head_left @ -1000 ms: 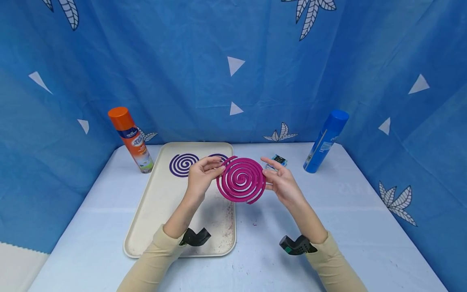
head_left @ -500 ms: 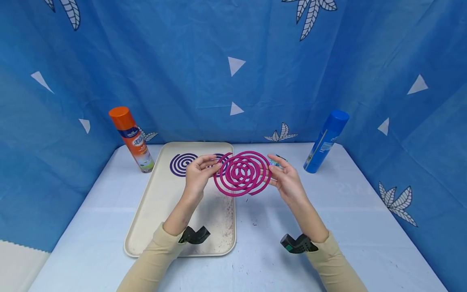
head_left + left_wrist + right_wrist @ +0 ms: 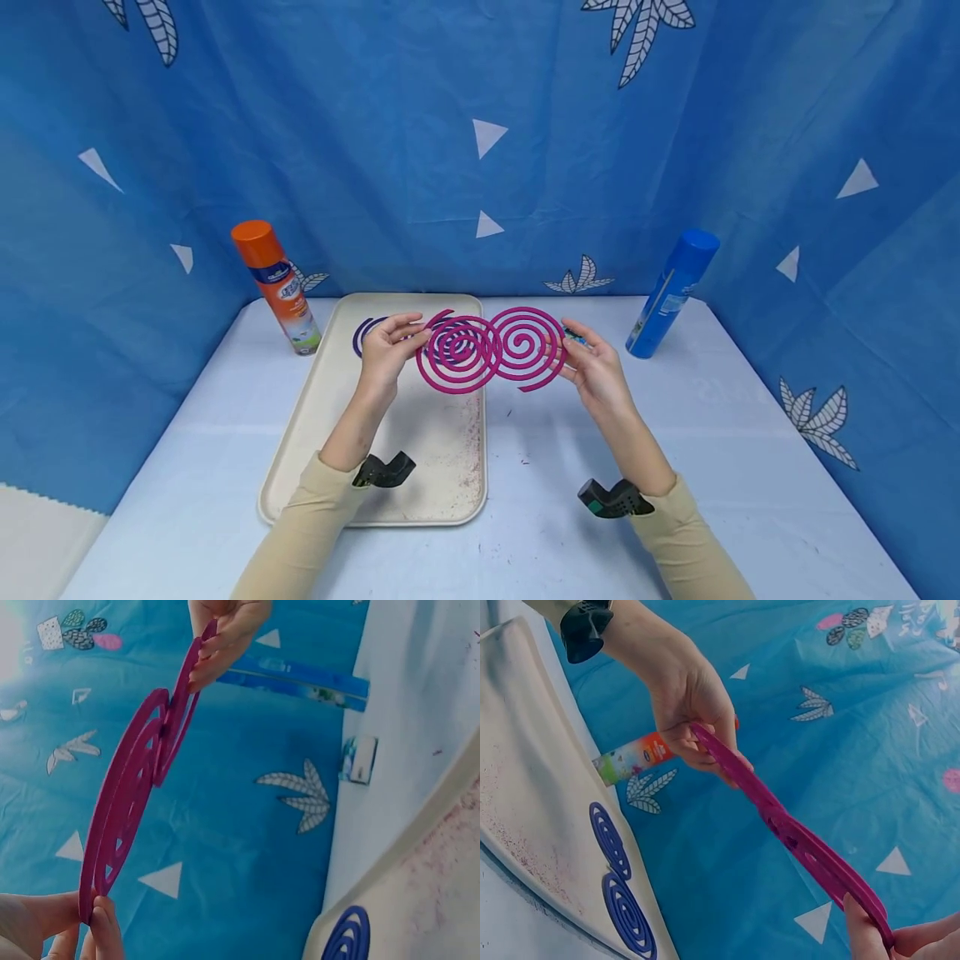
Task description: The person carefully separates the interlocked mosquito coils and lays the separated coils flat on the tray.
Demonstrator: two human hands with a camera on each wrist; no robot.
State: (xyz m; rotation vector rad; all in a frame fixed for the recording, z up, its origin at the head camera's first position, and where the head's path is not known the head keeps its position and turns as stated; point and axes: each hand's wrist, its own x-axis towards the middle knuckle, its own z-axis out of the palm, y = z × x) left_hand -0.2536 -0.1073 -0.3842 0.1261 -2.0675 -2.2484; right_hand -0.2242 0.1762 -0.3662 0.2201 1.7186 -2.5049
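Note:
Two magenta mosquito coils are held up side by side in the head view, overlapping where their inner edges meet. My left hand [image 3: 386, 354] pinches the left coil [image 3: 459, 348] at its outer rim between thumb and fingers. With thumb and fingers, my right hand [image 3: 600, 371] pinches the right coil [image 3: 522, 343] at its far edge. Both wrist views show the coils nearly edge-on, still touching. Below and behind, two dark purple coils lie on a cream tray [image 3: 442, 450]; the right wrist view shows one purple coil [image 3: 611, 836] beside the other purple coil [image 3: 630, 913].
An orange-capped spray can [image 3: 281, 292] stands at the tray's back left. A blue spray can [image 3: 671, 292] stands at the back right. Partly hidden behind my right hand lies a small blue packet [image 3: 575, 335]. Blue patterned cloth encloses the table's back and sides.
The magenta coils lay almost fully over each other and have slid apart sideways. My left hand has moved left, my right hand slightly right, each keeping its pinch.

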